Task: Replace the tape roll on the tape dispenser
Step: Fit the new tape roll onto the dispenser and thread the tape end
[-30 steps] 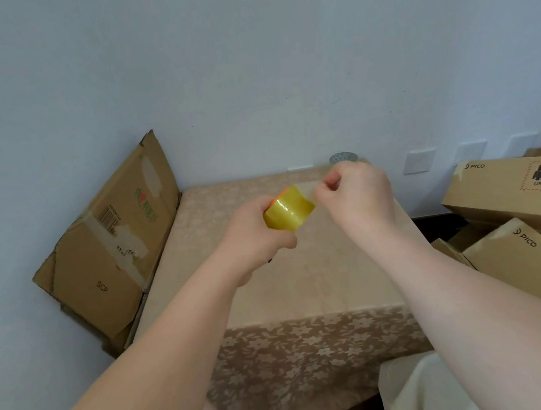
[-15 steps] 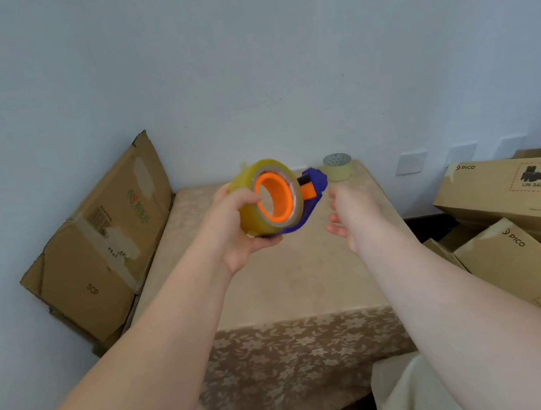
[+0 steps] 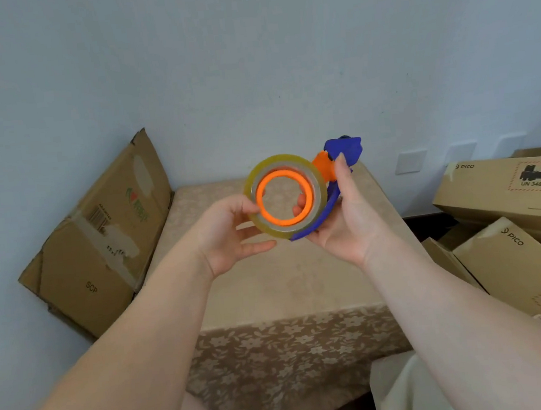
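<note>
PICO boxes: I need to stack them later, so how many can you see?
2: one PICO box upper right, another below it at the right edge. More may be hidden.

Yellowish tape roll (image 3: 251, 186) seated on blue-orange tape dispenser (image 3: 345, 151), airborne.

Pale blue wall (image 3: 248, 58) behind a beige-clothed table (image 3: 287, 286), cardboard boxes (image 3: 499, 192) alongside.

Place: a room at home that looks used for packing boxes.
Table (image 3: 290, 289): small, pushed against the plain wall (image 3: 248, 58), with a flowery brown cloth.
Left of the table: a flat cardboard box (image 3: 101, 241) leaning on the wall.
Right of the table: brown shipping boxes (image 3: 505, 188) piled up, wall sockets (image 3: 410, 161) above them.
</note>
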Action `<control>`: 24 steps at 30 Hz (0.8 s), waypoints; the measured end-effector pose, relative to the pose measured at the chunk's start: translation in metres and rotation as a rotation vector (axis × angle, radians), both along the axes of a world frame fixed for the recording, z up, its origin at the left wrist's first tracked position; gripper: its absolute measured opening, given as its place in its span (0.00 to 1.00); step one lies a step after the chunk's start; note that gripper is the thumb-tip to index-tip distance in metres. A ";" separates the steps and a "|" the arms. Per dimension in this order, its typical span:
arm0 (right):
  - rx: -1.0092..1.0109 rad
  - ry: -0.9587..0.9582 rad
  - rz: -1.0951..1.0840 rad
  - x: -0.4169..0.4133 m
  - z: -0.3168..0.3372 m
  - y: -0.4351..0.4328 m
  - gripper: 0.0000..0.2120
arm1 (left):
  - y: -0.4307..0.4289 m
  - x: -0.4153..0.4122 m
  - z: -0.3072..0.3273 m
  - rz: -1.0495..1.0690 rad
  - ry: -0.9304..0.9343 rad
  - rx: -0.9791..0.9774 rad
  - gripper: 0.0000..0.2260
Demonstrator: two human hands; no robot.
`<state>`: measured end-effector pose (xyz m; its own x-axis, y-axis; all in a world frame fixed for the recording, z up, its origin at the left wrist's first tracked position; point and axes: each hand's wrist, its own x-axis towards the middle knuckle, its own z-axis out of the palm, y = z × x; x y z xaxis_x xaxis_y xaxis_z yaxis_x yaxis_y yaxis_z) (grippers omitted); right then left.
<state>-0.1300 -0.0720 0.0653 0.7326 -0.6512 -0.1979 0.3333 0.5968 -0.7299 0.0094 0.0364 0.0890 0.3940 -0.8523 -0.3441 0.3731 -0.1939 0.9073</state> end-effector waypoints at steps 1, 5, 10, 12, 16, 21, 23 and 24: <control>-0.041 -0.038 0.063 -0.003 -0.001 0.000 0.22 | 0.000 0.002 0.000 0.004 -0.031 0.014 0.10; -0.162 -0.194 0.333 -0.003 -0.006 -0.002 0.35 | 0.001 0.009 -0.003 0.008 -0.060 0.033 0.11; -0.321 -0.196 0.381 0.008 -0.002 0.004 0.29 | 0.001 0.010 -0.005 -0.020 -0.145 0.021 0.19; -0.426 -0.134 0.446 0.007 -0.001 0.006 0.25 | 0.003 0.010 -0.002 -0.036 -0.202 0.030 0.18; -0.640 0.086 0.496 0.002 0.000 0.007 0.19 | 0.006 0.013 0.000 0.024 -0.230 0.030 0.14; -0.840 0.312 0.554 0.000 0.005 0.009 0.24 | 0.007 0.018 0.000 0.078 -0.249 0.014 0.07; -0.918 0.376 0.559 0.002 0.005 0.010 0.26 | 0.006 0.018 0.001 0.077 -0.320 0.006 0.04; -0.955 0.397 0.559 0.003 0.005 0.012 0.27 | 0.005 0.019 0.001 0.095 -0.342 0.004 0.04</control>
